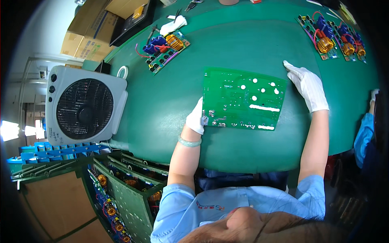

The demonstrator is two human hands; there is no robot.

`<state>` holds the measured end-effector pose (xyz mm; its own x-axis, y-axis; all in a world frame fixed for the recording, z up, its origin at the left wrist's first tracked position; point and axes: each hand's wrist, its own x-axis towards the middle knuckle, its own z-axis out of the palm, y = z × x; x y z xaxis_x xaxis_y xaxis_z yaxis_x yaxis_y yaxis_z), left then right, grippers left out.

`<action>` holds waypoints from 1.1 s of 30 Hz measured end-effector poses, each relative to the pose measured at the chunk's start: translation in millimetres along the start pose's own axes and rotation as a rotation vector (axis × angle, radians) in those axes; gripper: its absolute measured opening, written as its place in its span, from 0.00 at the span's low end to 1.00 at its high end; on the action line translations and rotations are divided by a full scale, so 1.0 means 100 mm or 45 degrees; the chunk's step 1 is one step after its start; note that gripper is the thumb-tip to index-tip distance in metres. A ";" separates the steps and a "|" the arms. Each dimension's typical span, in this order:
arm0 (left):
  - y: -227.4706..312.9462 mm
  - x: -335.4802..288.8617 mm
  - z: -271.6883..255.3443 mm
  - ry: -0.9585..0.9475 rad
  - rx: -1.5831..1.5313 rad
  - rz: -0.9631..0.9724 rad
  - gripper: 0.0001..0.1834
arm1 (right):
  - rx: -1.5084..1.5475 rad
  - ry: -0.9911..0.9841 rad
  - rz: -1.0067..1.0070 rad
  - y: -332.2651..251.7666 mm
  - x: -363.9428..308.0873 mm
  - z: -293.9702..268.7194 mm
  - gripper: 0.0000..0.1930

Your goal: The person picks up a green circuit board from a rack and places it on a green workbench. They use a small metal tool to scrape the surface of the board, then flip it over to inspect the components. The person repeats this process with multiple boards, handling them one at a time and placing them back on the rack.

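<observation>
A green circuit board [231, 95] is held up over the green table, its solder side with white round dots and white strips facing me. My left hand [196, 118], in a white glove, grips the board's lower left edge; its fingers are partly hidden behind the board. To the right of the board, apart from it, my gloved right hand [306, 85] is stretched out flat over the table with nothing in it. Components on the board's other side are out of sight.
A populated board [166, 50] with copper coils lies at the upper left, beside a white glove [173, 25]. Several similar boards [324, 40] sit at the far right. A grey box fan [85, 107] stands left, near a green rack [125, 194] of boards. Another person's sleeve [364, 137] shows at right.
</observation>
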<state>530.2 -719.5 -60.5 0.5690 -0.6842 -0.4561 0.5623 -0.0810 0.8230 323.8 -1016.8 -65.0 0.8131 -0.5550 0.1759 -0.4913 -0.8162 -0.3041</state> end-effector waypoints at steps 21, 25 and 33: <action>-0.06 0.21 -0.10 -0.181 -0.068 -0.100 0.19 | 0.594 -0.244 0.243 0.03 0.06 -0.02 0.29; -0.02 0.20 -0.12 -0.146 0.007 -0.129 0.19 | 0.602 -0.286 0.320 -0.04 0.11 -0.03 0.30; -0.03 0.28 -0.07 -0.138 0.000 -0.215 0.20 | 0.691 -0.278 0.382 -0.01 0.10 0.03 0.29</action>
<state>548.4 -732.9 -78.2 0.3991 -0.7348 -0.5485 0.6440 -0.2012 0.7381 333.6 -1021.6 -66.0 0.7379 -0.6539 -0.1670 -0.5260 -0.4022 -0.7494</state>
